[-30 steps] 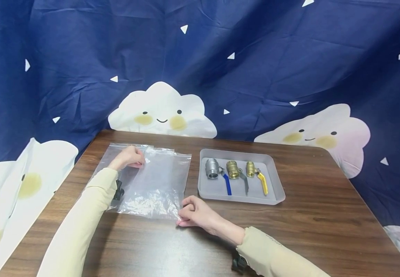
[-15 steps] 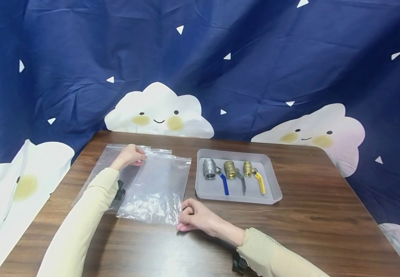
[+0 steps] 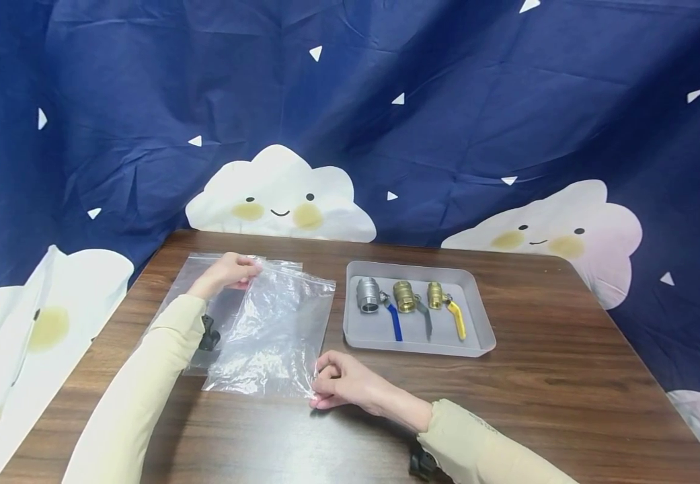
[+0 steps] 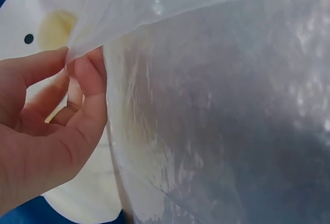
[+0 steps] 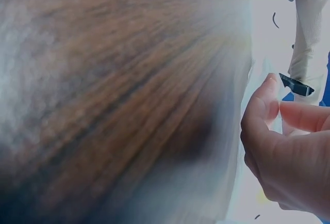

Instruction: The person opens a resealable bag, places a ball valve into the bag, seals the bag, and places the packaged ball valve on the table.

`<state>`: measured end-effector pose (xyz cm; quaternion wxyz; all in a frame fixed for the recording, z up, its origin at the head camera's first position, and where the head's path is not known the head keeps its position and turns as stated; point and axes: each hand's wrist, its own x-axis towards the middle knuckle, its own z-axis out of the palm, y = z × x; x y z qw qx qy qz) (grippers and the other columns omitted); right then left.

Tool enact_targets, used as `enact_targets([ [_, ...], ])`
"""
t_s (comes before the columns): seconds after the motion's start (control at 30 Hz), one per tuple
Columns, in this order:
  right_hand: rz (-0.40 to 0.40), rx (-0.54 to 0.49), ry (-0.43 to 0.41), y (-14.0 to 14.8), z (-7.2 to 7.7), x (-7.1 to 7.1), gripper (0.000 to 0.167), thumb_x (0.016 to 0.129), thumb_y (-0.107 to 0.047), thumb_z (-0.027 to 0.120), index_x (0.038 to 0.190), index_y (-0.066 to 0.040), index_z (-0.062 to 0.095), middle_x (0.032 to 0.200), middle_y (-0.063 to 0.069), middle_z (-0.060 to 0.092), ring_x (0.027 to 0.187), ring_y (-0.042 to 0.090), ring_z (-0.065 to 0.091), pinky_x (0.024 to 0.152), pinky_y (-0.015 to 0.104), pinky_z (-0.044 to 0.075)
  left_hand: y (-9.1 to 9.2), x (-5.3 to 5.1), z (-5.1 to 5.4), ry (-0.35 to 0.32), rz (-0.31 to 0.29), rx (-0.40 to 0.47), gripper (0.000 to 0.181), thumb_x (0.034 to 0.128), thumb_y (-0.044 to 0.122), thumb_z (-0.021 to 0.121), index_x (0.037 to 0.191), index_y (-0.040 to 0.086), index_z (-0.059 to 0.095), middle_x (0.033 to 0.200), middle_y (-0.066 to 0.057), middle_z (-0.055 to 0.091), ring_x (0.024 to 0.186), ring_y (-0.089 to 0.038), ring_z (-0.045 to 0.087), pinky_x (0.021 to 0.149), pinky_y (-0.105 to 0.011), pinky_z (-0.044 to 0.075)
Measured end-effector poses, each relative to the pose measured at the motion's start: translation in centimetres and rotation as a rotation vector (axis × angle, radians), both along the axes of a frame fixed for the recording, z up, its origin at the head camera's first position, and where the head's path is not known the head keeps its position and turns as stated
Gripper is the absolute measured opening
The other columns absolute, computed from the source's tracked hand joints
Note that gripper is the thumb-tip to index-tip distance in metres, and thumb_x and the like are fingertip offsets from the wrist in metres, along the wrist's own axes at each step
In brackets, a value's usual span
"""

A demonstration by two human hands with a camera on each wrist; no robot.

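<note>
A clear zip bag (image 3: 274,329) lies slanted over other clear bags (image 3: 195,275) on the left part of the table. My left hand (image 3: 228,271) pinches its upper left corner between thumb and finger; in the left wrist view the left hand (image 4: 56,115) holds the edge of the plastic (image 4: 206,95). At the lower right corner of the bag, my right hand (image 3: 350,384) has its fingers curled round the corner. In the right wrist view the right hand (image 5: 283,146) is bent beside the film's edge, thumb and finger close together.
Right of the bags stands a translucent tray (image 3: 483,339) holding a silver valve with a blue lever (image 3: 397,324), a brass valve with a grey lever (image 3: 425,317) and a smaller brass valve with a yellow lever (image 3: 456,320). Wooden table (image 3: 543,376) extends around them; a patterned curtain (image 3: 446,121) hangs behind.
The top bag has shifted slightly toward the person and lies apart from the bags beneath, its upper left corner lifted. The left hand has moved slightly right, the right hand slightly nearer the person.
</note>
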<state>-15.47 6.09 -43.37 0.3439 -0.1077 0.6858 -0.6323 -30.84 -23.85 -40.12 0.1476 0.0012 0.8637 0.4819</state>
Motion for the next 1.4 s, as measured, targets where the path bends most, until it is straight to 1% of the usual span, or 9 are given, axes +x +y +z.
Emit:
enact_targets([
  [0.17,-0.009,0.003,-0.006,0.3,0.1,0.1,0.030,0.090,0.004,0.058,0.118,0.010,0.048,0.084,0.004,0.063,0.073,0.012,0.068,0.071,0.022,0.062,-0.5,0.0,-0.2,0.001,-0.009,0.089,0.041,0.0995,0.013,0.056,0.131,-0.013,0.052,0.086,0.005,0.060,0.075,-0.001,0.060,0.075,-0.016,0.057],
  [0.3,-0.016,0.003,-0.008,0.6,0.2,0.2,0.029,0.091,0.003,0.058,0.118,0.010,0.049,0.084,0.004,0.063,0.073,0.012,0.069,0.071,0.022,0.062,-0.9,0.2,-0.2,0.010,-0.027,0.164,0.042,0.0983,0.003,0.054,0.135,-0.015,0.047,0.102,-0.010,0.069,0.078,0.000,0.066,0.076,-0.017,0.058],
  [0.37,-0.017,0.005,-0.007,0.8,0.1,0.3,0.029,0.091,0.002,0.058,0.118,0.009,0.049,0.085,0.004,0.063,0.073,0.012,0.069,0.071,0.021,0.062,-0.9,0.4,-0.1,0.012,-0.026,0.199,0.042,0.0975,0.000,0.054,0.136,-0.015,0.047,0.108,-0.013,0.071,0.079,-0.001,0.068,0.076,-0.016,0.059],
  [0.57,-0.010,0.012,-0.005,1.0,0.0,0.4,0.024,0.092,0.000,0.059,0.113,0.007,0.051,0.084,0.004,0.065,0.073,0.012,0.068,0.071,0.023,0.062,-1.1,1.4,0.5,0.045,-0.020,0.292,0.042,0.0988,0.008,0.057,0.134,-0.015,0.048,0.094,0.007,0.071,0.080,-0.001,0.068,0.073,-0.015,0.057],
  [0.67,-0.003,0.011,0.000,1.1,-0.1,0.5,0.019,0.093,-0.001,0.059,0.109,0.006,0.053,0.083,0.003,0.065,0.073,0.012,0.068,0.072,0.023,0.062,-1.4,1.8,0.7,0.069,-0.004,0.324,0.043,0.0995,0.012,0.057,0.133,-0.013,0.048,0.094,0.012,0.070,0.083,0.000,0.067,0.074,-0.014,0.056],
  [0.83,0.005,0.004,0.000,1.5,-0.1,0.6,0.015,0.094,-0.001,0.058,0.106,0.005,0.055,0.080,0.002,0.064,0.072,0.011,0.068,0.071,0.022,0.062,-1.9,2.3,0.8,0.087,0.030,0.430,0.034,0.0991,0.012,0.059,0.126,-0.008,0.054,0.094,0.014,0.073,0.086,0.001,0.068,0.076,-0.014,0.057],
  [1.03,0.012,-0.002,0.012,2.1,-0.2,0.6,0.016,0.093,-0.002,0.058,0.106,0.006,0.055,0.080,0.002,0.064,0.072,0.011,0.068,0.071,0.023,0.062,-1.9,2.6,0.9,0.129,0.030,0.517,0.011,0.0996,0.012,0.058,0.109,0.011,0.064,0.096,0.015,0.075,0.090,0.001,0.068,0.077,-0.013,0.055],
  [1.17,0.011,-0.006,0.019,2.8,-0.2,0.6,0.013,0.093,-0.001,0.057,0.104,0.005,0.054,0.080,0.002,0.064,0.073,0.011,0.068,0.071,0.022,0.061,-1.3,2.9,1.2,0.152,0.046,0.556,0.010,0.0997,0.012,0.058,0.104,0.016,0.065,0.095,0.017,0.074,0.091,0.002,0.068,0.080,-0.013,0.055],
  [1.4,0.013,-0.001,0.056,4.5,-0.2,0.7,0.014,0.093,-0.003,0.058,0.103,0.006,0.054,0.081,0.003,0.065,0.074,0.011,0.069,0.070,0.021,0.060,0.2,3.6,1.4,0.181,0.088,0.628,0.011,0.0990,0.011,0.059,0.107,0.015,0.064,0.096,0.015,0.074,0.083,0.000,0.066,0.077,-0.013,0.056],
])
